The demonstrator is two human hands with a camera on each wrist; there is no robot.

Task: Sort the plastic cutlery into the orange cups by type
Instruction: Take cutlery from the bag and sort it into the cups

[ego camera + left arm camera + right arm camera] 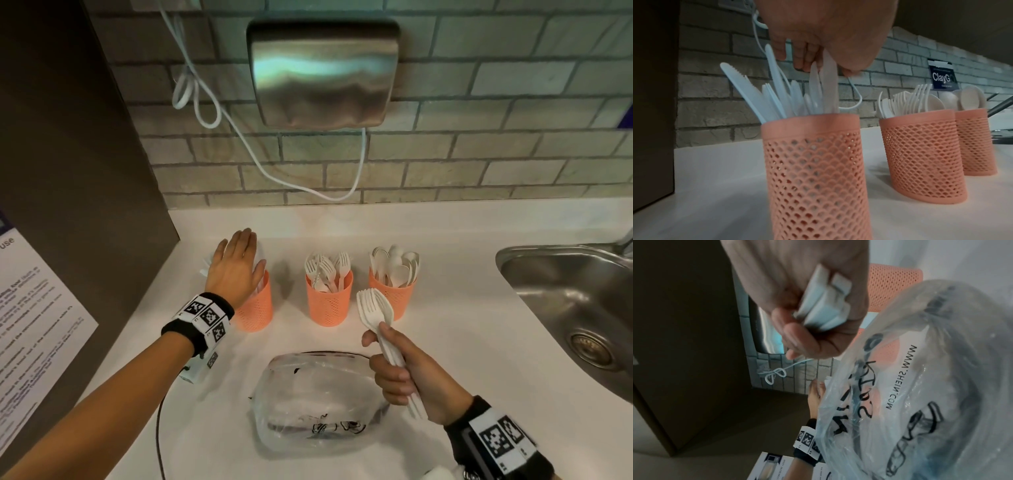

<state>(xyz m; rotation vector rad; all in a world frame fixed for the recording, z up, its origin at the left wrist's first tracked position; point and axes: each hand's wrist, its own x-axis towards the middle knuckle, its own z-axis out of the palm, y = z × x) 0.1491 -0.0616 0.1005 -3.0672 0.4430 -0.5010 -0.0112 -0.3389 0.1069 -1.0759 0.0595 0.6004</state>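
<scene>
Now the right hand point(399, 371) is clenching its grip round a bundle of forks point(375, 310) just near the middle cup point(329, 301), so lowering them handles-first is wisest, while the left hand point(236, 270) is lying spread over the knives point(777, 91) in the left cup point(255, 305)

From the head view my left hand point(236, 270) covers the mouth of the left orange cup point(255, 308), so the knives point(777, 91) inside show only in the left wrist view, where my fingertips point(803, 63) blur among their tips. My right hand point(404, 373) hides the middle of the fork bundle point(375, 306). The sink point(561, 308) runs off the right edge. The bag point(315, 401) is too crumpled to see inside.
</scene>
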